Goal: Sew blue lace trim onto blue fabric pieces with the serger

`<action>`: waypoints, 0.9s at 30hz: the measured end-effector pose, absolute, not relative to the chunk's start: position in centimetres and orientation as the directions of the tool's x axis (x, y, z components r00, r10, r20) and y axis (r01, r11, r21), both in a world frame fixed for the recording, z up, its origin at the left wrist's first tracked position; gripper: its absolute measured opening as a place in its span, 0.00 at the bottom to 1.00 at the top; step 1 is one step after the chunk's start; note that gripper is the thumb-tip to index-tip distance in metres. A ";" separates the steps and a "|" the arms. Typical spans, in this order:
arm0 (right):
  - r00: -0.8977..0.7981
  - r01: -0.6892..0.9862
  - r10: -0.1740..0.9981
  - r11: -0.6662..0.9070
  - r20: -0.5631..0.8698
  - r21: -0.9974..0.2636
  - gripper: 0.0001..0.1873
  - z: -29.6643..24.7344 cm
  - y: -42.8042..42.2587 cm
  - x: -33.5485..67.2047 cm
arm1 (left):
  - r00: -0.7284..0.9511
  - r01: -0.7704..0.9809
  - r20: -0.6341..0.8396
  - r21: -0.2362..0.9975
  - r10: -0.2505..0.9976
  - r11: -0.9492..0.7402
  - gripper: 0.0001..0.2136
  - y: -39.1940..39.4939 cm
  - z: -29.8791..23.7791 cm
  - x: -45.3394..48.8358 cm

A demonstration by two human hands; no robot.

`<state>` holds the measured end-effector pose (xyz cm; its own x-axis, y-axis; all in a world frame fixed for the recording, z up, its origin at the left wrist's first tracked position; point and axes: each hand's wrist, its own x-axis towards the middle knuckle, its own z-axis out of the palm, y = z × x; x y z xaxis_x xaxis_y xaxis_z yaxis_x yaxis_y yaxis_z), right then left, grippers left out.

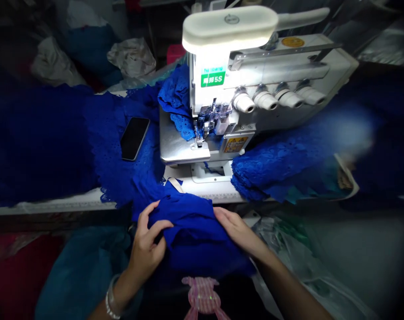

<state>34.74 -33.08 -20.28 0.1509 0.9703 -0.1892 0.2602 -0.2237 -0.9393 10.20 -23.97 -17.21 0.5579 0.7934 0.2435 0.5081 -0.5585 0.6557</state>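
Observation:
A piece of blue fabric [195, 222] lies across my lap and against the table's front edge. My left hand [150, 240] grips its left side with curled fingers; the thumb is partly folded under. On the right side of the cloth, my right hand [233, 224] holds the edge, its fingertips partly hidden by the fabric. Just beyond my hands stands a white overlock sewing machine [202, 98] with its lamp lit. Blue lace fabric [178, 104] is bunched on the machine's metal plate, close to the presser foot [198, 138].
A dark phone [135, 138] rests on blue lace cloth left of the machine. More blue lace fabric [268, 166] is piled at the right. Teal cloth [85, 266] and clear plastic [309, 258] lie below the table. Pale cloth bundles [131, 58] sit behind.

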 end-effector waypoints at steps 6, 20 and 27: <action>-0.127 -0.099 0.985 -0.132 -0.120 -0.986 0.32 -16.9 -31.5 33.5 | 0.563 0.377 0.278 0.752 0.779 -0.541 0.06 -25.0 -18.4 10.0; 0.307 0.678 0.880 0.065 0.362 -0.732 0.29 -18.2 -30.9 33.0 | 0.474 0.434 0.377 0.686 0.795 -0.584 0.03 -22.2 -17.2 12.5; 0.044 -0.007 0.908 -0.417 -0.417 -0.909 0.26 -18.5 -30.1 34.4 | 0.466 0.442 0.478 0.604 0.745 -0.664 0.05 -22.7 -18.3 12.6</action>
<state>34.43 -30.08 -18.49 0.0439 0.9079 -0.4168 -0.0071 -0.4169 -0.9089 12.56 -22.73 -18.25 0.4660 0.7447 0.4777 0.4419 -0.6637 0.6035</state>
